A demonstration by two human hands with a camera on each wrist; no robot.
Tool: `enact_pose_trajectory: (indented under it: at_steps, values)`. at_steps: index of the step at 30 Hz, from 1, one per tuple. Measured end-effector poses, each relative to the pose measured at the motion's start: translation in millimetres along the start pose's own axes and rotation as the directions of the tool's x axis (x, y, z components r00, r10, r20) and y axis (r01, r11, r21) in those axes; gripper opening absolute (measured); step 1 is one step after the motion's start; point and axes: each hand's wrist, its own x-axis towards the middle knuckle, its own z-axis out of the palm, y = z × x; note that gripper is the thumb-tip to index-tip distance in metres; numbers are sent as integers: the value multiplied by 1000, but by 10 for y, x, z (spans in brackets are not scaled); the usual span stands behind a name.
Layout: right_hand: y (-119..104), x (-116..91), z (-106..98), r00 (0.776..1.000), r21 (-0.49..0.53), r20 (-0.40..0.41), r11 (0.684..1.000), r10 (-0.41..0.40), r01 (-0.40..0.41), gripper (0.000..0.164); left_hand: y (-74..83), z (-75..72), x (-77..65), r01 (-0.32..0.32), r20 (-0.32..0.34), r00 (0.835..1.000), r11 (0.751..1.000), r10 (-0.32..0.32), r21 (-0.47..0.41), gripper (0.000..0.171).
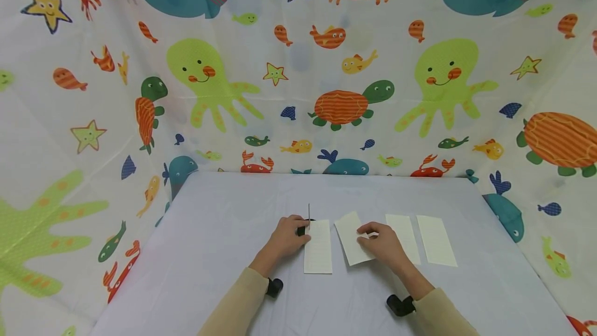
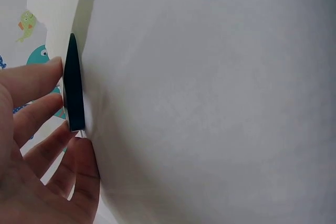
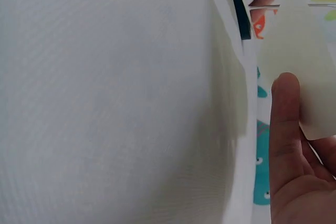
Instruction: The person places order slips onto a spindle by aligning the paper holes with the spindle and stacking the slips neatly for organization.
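Note:
A cream paper slip [image 1: 318, 253] with faint lines lies before my left hand [image 1: 288, 235]. At its top left edge that hand pinches a black binder clip [image 2: 75, 93]; one thin wire handle stands up from it. The right wrist view also shows the clip [image 3: 241, 11], dark and wedge-shaped, at the paper's edge. My right hand [image 1: 381, 242] holds a second cream slip [image 1: 351, 237] by its right side, tilted and lifted beside the first. The thumb [image 3: 286, 98] lies on this slip's face in the right wrist view; the other fingers are partly hidden.
Two more cream slips, one [image 1: 404, 235] partly behind my right hand and another [image 1: 437, 242] farther right, lie on the white-covered table [image 1: 224, 206]. Behind stands a curtain [image 1: 289, 144] printed with sea animals. Black cameras are strapped at both wrists.

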Motion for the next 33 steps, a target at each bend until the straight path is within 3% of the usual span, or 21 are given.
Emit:
enact_pose_trajectory:
  at_steps: [11, 20, 33]
  values:
    - [-127, -33, 39, 998, 89, -22, 995, 55, -53, 16, -23, 45, -16, 0, -14, 1000, 1000, 0, -5, 41]
    - [-215, -18, 105, 998, 173, -52, 985, 32, -22, 16, -38, 38, 15, -20, -26, 999, 1000, 21, 17, 41]
    - [-411, -30, 119, 998, 317, -49, 948, 40, -22, 18, -21, 46, 17, 0, -26, 1000, 1000, 0, 27, 41]
